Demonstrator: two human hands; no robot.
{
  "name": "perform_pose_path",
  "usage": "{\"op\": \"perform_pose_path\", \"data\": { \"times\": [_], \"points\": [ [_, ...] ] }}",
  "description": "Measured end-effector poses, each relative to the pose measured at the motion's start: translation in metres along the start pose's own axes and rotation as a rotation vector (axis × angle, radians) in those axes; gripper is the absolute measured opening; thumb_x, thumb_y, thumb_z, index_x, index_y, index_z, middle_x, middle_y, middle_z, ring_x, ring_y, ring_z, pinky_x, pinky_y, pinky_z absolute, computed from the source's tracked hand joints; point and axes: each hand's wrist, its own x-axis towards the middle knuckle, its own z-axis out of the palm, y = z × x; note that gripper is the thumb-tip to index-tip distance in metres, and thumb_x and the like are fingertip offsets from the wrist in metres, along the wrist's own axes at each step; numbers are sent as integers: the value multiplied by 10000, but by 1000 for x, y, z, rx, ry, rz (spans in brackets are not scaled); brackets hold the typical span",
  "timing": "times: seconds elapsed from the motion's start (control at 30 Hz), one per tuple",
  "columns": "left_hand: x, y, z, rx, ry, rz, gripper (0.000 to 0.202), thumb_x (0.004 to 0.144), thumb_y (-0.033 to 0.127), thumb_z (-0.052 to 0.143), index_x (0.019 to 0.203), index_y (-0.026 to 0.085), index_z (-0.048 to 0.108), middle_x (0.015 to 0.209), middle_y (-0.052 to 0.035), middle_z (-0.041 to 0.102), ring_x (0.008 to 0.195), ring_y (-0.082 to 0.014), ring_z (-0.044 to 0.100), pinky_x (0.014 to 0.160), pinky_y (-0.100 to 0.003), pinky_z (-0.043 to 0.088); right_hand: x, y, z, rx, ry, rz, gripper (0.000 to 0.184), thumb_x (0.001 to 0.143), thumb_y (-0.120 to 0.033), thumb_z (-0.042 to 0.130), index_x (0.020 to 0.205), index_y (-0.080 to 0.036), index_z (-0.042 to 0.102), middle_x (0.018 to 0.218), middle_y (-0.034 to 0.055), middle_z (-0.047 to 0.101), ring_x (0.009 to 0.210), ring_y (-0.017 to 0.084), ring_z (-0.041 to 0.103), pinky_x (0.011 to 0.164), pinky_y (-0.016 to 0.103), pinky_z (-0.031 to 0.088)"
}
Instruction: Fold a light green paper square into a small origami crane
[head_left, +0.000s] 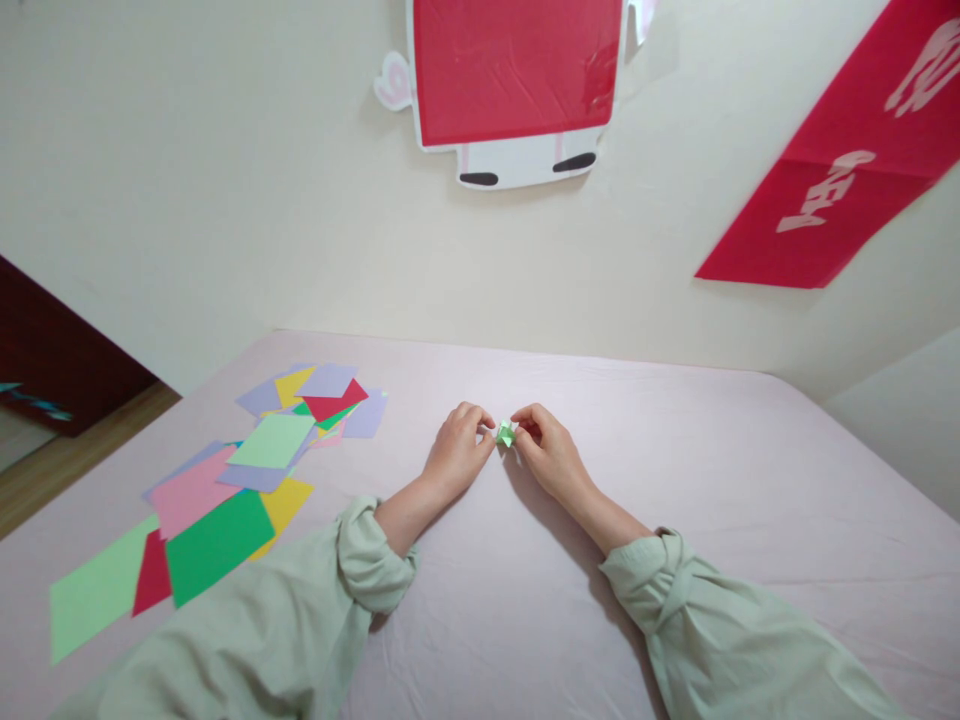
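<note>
A small folded piece of light green paper sits between my two hands, just above the pale pink sheet. My left hand pinches its left side with curled fingers. My right hand pinches its right side, fingers also curled. Both forearms rest on the sheet, with pale green sleeves rolled up to the forearm.
Several coloured paper squares lie scattered on the sheet to the left: green, pink, yellow, red, lilac. A cream wall stands behind, with a red and white poster and a red banner. Wooden floor shows at far left.
</note>
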Motion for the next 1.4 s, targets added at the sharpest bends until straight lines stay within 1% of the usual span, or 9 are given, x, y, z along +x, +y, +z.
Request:
{"op": "perform_pose_path", "data": {
  "times": [0.1, 0.3, 0.4, 0.67, 0.9, 1.1, 1.2, 1.33, 1.4],
  "points": [
    [-1, 2, 0, 42, -9, 4, 95, 789, 130, 568, 839, 207, 592, 935, -30, 590, 943, -188, 575, 871, -343, 487, 0, -1, 0, 12, 9, 27, 140, 821, -175, 462, 903, -200, 573, 811, 6, 608, 717, 164, 554, 687, 288, 423],
    [-1, 7, -1, 60, -11, 13, 50, 796, 213, 621, 836, 220, 591, 938, -23, 597, 942, -193, 584, 866, -349, 491, 0, 2, 0, -2, -2, 0, 105, 818, -181, 477, 861, -204, 571, 799, 6, 605, 708, 163, 542, 669, 279, 408],
    [-2, 6, -2, 98, -46, 31, 79, 769, 183, 632, 825, 223, 593, 979, -29, 597, 983, -206, 575, 896, -367, 474, 1, 2, -1, -35, -17, -11, 74, 825, -192, 494, 795, -203, 561, 761, -1, 579, 687, 157, 527, 655, 274, 393],
    [-2, 3, -3, 107, -102, 42, 128, 752, 113, 585, 814, 224, 596, 1059, -32, 589, 1026, -206, 570, 933, -375, 453, -2, 2, -2, -131, -66, -32, 138, 820, -195, 524, 685, -205, 548, 690, -17, 523, 662, 143, 505, 641, 261, 362],
    [-1, 1, -1, 88, -55, 13, 64, 826, 180, 575, 867, 214, 611, 1018, -39, 603, 1004, -200, 578, 929, -366, 462, -3, -1, -4, -161, -92, -1, 147, 807, -199, 515, 662, -207, 536, 678, -10, 543, 651, 148, 513, 634, 265, 362],
    [-2, 2, -1, 124, -94, 19, 66, 817, 200, 623, 868, 228, 655, 1076, -41, 596, 1055, -213, 573, 947, -377, 450, -1, -2, -8, -138, -109, 60, 168, 797, -217, 494, 631, -205, 517, 612, -26, 533, 594, 138, 487, 586, 258, 339],
    [-2, 3, -2, 128, -96, 20, 85, 806, 172, 623, 860, 227, 658, 1068, -38, 598, 1048, -213, 576, 944, -379, 447, 2, -2, -12, -105, -105, 116, 132, 784, -230, 499, 654, -208, 496, 594, -41, 520, 577, 136, 481, 570, 258, 336],
    [-3, 3, -2, 120, -93, 14, 91, 801, 171, 630, 859, 235, 661, 1060, -30, 601, 1047, -214, 576, 945, -379, 443, 4, -1, -15, -24, -97, 116, 25, 762, -227, 527, 774, -211, 512, 672, -44, 555, 604, 139, 513, 593, 265, 375],
    [-3, 3, -2, 116, -91, 16, 98, 800, 166, 631, 859, 237, 661, 1055, -27, 603, 1043, -211, 577, 941, -376, 444, 5, -1, -15, 3, -89, 91, 82, 765, -205, 510, 841, -208, 539, 750, -27, 581, 632, 142, 528, 615, 272, 397]
  ]
}}
